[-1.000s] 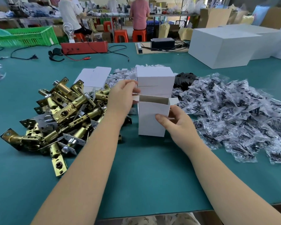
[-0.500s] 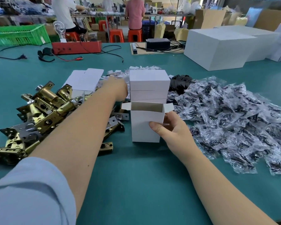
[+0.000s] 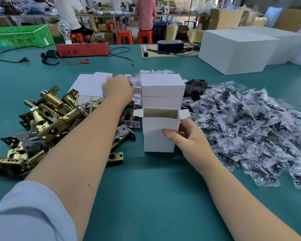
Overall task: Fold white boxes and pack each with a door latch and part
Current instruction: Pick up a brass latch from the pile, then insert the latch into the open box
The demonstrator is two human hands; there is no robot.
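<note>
Right hand (image 3: 188, 136) grips the upright open box (image 3: 159, 133), still empty by the look of it; left hand (image 3: 117, 88) reaches beyond the latches (image 3: 47, 119) toward white inserts (image 3: 136, 87), its grip hidden. Closed boxes (image 3: 162, 91) stand behind.

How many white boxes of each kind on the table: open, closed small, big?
Open small box, held by the right hand: 1
Closed small boxes, stacked behind it: 3 visible
Big closed boxes at far right: at least 2, with more cut off
Total: at least 6
</note>
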